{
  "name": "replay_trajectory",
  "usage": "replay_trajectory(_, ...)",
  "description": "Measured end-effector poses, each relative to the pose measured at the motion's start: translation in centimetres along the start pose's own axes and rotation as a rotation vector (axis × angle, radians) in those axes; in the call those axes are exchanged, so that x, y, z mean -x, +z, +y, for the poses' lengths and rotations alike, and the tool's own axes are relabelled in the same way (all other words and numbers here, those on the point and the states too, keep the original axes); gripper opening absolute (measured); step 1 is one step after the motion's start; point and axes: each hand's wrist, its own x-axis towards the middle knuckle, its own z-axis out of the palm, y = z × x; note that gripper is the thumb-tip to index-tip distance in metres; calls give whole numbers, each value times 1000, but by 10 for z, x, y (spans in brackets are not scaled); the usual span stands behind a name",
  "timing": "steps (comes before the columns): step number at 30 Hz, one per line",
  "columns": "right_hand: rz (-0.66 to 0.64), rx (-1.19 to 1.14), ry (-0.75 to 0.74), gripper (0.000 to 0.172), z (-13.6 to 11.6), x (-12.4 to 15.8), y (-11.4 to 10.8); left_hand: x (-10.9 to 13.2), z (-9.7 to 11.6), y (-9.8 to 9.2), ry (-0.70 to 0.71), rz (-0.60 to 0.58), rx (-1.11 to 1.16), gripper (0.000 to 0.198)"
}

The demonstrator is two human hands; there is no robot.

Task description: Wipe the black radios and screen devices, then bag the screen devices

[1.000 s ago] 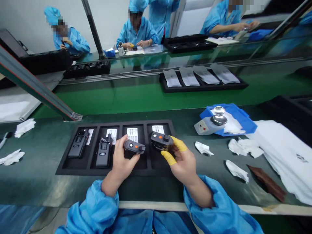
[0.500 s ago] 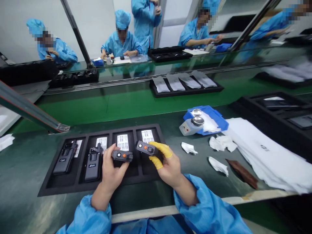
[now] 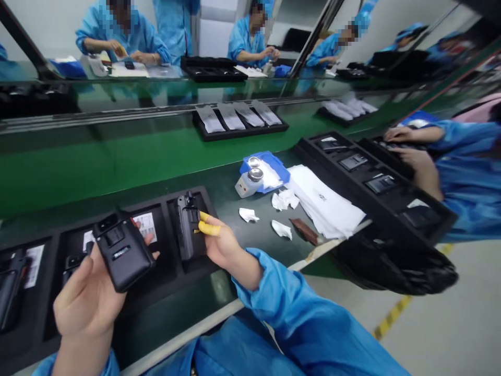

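Observation:
In my left hand [image 3: 88, 303] rests a black handheld device [image 3: 125, 256] with a back clip and a small light logo, raised above the black compartment tray [image 3: 208, 201]. My fingers wrap round its far side. My right hand [image 3: 225, 243], with yellow finger cots on two fingers, grips the side of a second black device [image 3: 185, 227]. That one stands in or just over the tray's rightmost compartment; whether it touches the bottom I cannot tell. Another black device [image 3: 10, 292] lies in the left compartment beside a white label. One more is partly hidden behind my left hand.
Right of the tray are crumpled white wipes [image 3: 248, 214], a brown strip [image 3: 304, 231], a metal-topped bottle [image 3: 248, 184], a blue bin [image 3: 276, 162] and stacked white bags [image 3: 324, 203]. A loaded black tray [image 3: 376, 177] stands farther right, beside a co-worker's hands [image 3: 415, 156].
My view has swung right. The left-hand device has turned so its clip side faces up, apart from the other. The right-hand device has moved down into the rightmost compartment.

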Motion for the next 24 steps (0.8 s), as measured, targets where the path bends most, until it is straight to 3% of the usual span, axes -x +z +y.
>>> replay_trajectory(4, 43, -85, 77, 26, -3, -4, -3, 5, -2, -7, -76, -284, -57, 56)
replay_trajectory(7, 69, -84, 98, 23, -3, -5, -6, 4, -7, -12, -62, -374, -90, 68)
replay_trajectory(10, 82, -49, 109, 19, -2, -5, -8, -1, -13, -11, -21, -356, -156, 83)
replay_trajectory(15, 36, 104, 73, 17, -8, -2, -14, -13, -23, -8, 89, -224, -290, 111)
replay_trajectory(18, 80, 247, -71, 18, -26, 5, -20, -15, -26, -9, 130, -216, -344, 115)
replay_trajectory(21, 174, 436, -231, 33, -41, 10, -24, -15, -27, -11, 154, -235, -411, 114)
replay_trajectory(24, 177, 499, -164, 34, -37, 8, -23, -15, -28, -12, 160, -227, -474, 114)
